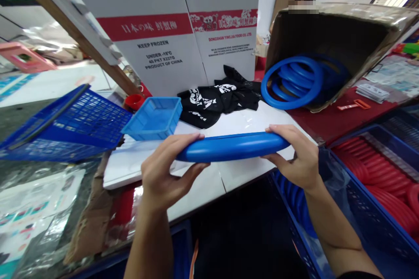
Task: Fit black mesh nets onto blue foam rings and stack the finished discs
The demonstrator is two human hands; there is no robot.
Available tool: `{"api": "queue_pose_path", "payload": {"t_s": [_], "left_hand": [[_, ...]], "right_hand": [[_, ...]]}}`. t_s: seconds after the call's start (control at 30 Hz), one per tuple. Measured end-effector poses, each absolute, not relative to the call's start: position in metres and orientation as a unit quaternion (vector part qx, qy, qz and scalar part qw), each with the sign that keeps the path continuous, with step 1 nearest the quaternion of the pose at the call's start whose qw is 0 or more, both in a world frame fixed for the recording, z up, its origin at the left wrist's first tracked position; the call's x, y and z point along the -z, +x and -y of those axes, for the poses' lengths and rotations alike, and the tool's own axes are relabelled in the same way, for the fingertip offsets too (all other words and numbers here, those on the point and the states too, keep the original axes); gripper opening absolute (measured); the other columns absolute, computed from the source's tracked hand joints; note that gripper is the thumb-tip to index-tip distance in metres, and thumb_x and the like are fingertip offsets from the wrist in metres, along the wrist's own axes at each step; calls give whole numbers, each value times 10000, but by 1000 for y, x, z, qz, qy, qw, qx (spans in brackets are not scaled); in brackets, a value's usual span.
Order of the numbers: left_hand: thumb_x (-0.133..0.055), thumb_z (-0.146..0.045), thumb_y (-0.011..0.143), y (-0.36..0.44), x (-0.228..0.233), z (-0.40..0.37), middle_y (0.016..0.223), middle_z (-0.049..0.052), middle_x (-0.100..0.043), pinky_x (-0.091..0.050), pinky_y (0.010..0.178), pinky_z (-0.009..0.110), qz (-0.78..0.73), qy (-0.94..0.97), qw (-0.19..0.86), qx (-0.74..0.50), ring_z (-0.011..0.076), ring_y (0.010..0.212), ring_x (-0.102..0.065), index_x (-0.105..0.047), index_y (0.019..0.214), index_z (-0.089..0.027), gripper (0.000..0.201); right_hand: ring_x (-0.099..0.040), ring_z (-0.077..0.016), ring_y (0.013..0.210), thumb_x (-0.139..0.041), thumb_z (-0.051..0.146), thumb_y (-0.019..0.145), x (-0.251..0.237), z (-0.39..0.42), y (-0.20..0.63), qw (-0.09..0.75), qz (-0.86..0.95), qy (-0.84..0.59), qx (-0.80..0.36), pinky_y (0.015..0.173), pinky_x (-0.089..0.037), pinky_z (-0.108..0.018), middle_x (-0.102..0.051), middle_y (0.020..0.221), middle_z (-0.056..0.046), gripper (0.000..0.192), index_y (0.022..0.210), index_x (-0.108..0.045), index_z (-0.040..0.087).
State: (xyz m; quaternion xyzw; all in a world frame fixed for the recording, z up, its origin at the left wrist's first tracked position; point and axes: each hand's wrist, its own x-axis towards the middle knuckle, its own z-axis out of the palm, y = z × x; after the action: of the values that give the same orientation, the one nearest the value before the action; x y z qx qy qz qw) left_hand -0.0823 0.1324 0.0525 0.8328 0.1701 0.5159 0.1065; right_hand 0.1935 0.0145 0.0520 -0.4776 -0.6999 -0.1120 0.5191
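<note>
A blue plastic ring is held level in front of me, seen nearly edge-on above the white table. My left hand pinches its left end, fingers on top and thumb beneath. At the opposite end my right hand grips it the same way. Behind the ring lie black cloth pieces with white print. Close by on the left stands a shallow blue tray. More blue rings lie in an open cardboard box at the back right.
A blue mesh basket leans at the left beside a small red ring-shaped item. Printed white cartons wall off the back. Crates at the right hold red rings and blue rings. An orange-red tool lies on the red surface.
</note>
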Motion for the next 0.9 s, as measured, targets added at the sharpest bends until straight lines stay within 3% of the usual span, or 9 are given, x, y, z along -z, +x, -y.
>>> {"api": "queue_pose_path", "payload": {"t_s": [0.07,0.17,0.27,0.4,0.47,0.53,0.67,0.83,0.9], "left_hand": [[-788,-407,928,-74,-57,-144,1125,68,-806,-617,917,349,-206,818,76,-531,243,999,-778,-716,1295,-237,410],[-747,-533,928,-60,-57,-185,1145,63,-788,-591,971,353,-273,777,54,-564,247,1061,-753,-726,1240,-230,434],[-698,-595,925,-50,-41,-236,1154,69,-765,-576,1004,378,-332,713,69,-614,248,1088,-719,-697,1227,-207,492],[-790,-553,827,-41,11,-275,1146,101,-744,-592,995,429,-401,661,168,-611,272,1062,-712,-647,1293,-181,614],[-840,-514,779,-36,40,-277,1377,151,-680,-548,1103,490,-417,653,238,-586,320,1239,-668,-535,1484,-206,828],[-853,-514,768,-33,62,-272,1602,180,-519,-441,1232,538,-420,652,284,-564,362,1452,-532,-412,1608,-229,991],[-897,-619,693,-37,80,-262,1756,192,-286,-325,1319,540,-377,693,380,-483,392,1615,-308,-145,1736,-215,1348],[-967,-636,613,-46,87,-254,1787,199,-190,-447,1236,572,-317,718,461,-414,420,1586,-363,166,1717,-306,1616],[-995,-609,595,-47,89,-252,1799,199,-134,-542,1142,583,-296,724,483,-393,439,1525,-457,226,1688,-368,1656]], "right_hand": [[-716,-302,1168,-838,318,914,-49,-30,201,544,669,-494,112,1026,-608,-474,-745,1259,-73,569,1442,-625,305],[-695,-292,1202,-798,452,936,-29,-71,224,593,606,-526,61,1068,-576,-470,-731,1278,-63,463,1345,-662,282],[-714,-229,961,-747,600,919,7,-117,246,617,548,-558,-92,847,-609,-382,-750,1052,-48,448,1191,-675,250],[-667,-204,823,-720,671,855,50,-151,254,628,477,-582,-198,698,-575,-358,-720,1025,-77,529,1091,-653,203],[-644,-193,793,-701,653,860,61,-154,254,638,450,-590,-207,682,-564,-356,-701,996,-72,511,1087,-651,198],[-633,-195,807,-682,622,883,67,-150,255,640,440,-598,-198,717,-562,-363,-693,977,-66,474,1101,-661,201],[-652,-233,927,-660,594,917,71,-140,262,631,420,-625,-187,842,-567,-400,-713,1026,-81,428,1099,-683,207],[-664,-276,1032,-616,603,942,74,-136,268,613,410,-655,-166,980,-546,-467,-730,1083,-102,435,1114,-692,210],[-658,-282,1122,-602,595,950,75,-136,268,627,397,-655,-142,1058,-521,-486,-718,1232,-105,470,1245,-671,235]]}}
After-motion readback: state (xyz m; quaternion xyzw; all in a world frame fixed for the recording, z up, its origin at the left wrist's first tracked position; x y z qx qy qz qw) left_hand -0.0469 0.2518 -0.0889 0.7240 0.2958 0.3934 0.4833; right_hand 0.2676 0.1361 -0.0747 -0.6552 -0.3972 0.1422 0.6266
